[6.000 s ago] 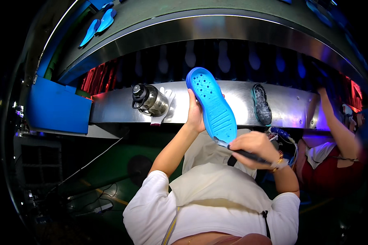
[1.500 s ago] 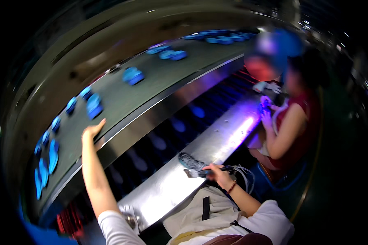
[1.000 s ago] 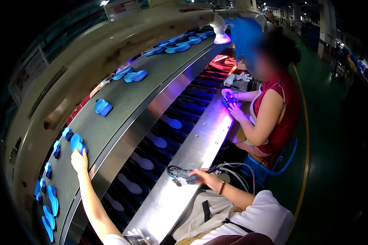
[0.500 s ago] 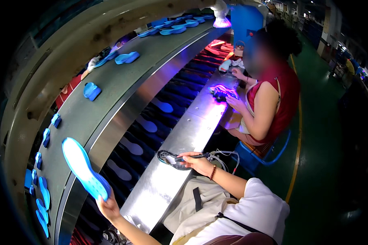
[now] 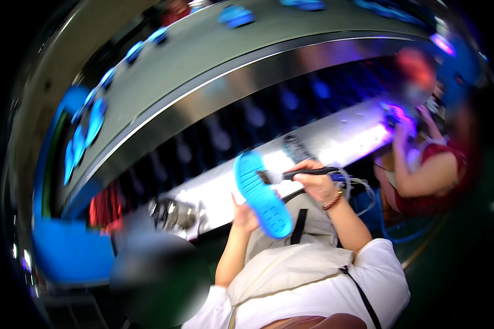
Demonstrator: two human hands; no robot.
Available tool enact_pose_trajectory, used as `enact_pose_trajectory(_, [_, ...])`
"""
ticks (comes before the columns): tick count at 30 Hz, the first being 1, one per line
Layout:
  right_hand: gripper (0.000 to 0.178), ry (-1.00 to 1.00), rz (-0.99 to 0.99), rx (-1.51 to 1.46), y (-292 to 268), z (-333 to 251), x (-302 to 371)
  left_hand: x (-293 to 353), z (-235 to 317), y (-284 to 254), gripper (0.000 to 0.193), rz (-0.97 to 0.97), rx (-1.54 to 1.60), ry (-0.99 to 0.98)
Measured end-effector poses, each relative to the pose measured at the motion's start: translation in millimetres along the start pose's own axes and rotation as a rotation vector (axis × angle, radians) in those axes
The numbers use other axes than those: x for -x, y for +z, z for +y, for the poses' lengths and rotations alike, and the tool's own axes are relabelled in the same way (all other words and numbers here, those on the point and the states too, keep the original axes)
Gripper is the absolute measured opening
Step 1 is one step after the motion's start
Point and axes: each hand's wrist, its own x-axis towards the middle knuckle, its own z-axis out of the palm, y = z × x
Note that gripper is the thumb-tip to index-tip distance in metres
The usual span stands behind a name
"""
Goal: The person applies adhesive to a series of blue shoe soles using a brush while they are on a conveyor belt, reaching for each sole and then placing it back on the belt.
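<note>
My left hand is closed on a bright blue shoe sole, held tilted in front of my apron with its grooved, holed face showing. My right hand grips a brush by its black handle. The dark bristles reach the sole's right edge in its upper half; blur hides whether they touch. Just beyond my right hand, a dark shoe-sole-shaped piece lies on the shiny metal ledge.
A green conveyor belt carries several blue soles past the ledge. Below it, pale sole shapes sit in dark slots. A metal container stands at the ledge's left end. White tubes hang by my right wrist. A co-worker sits at right.
My left hand has brought the blue sole from beside the belt to in front of me. My right hand has lifted the brush from the dark piece to the sole. The view has turned left.
</note>
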Motion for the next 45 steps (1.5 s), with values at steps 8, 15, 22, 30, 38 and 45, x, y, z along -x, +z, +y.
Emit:
enact_pose_trajectory(8, [0.019,0.062,0.087,0.121,24,19,-39,1,-5,27,0.094,0.141,-0.075,0.083])
enact_pose_trajectory(15, [0.014,-0.130,0.053,0.733,55,18,-60,-6,-14,13,0.084,0.163,-0.144,0.202])
enact_pose_trajectory(22, [0.018,-0.274,-0.301,1.168,75,6,1,0,20,20,0.084,0.317,-0.318,0.320])
enact_pose_trajectory(30, [0.015,-0.120,-0.121,0.786,85,-35,-18,8,9,44,0.091,0.165,-0.212,0.150])
enact_pose_trajectory(38, [0.016,-0.080,-0.394,0.682,81,-40,-15,5,5,58,0.086,0.236,-0.131,0.203])
enact_pose_trajectory(45, [0.019,-0.159,-0.688,0.720,75,-46,-14,1,13,75,0.089,0.145,-0.280,0.337])
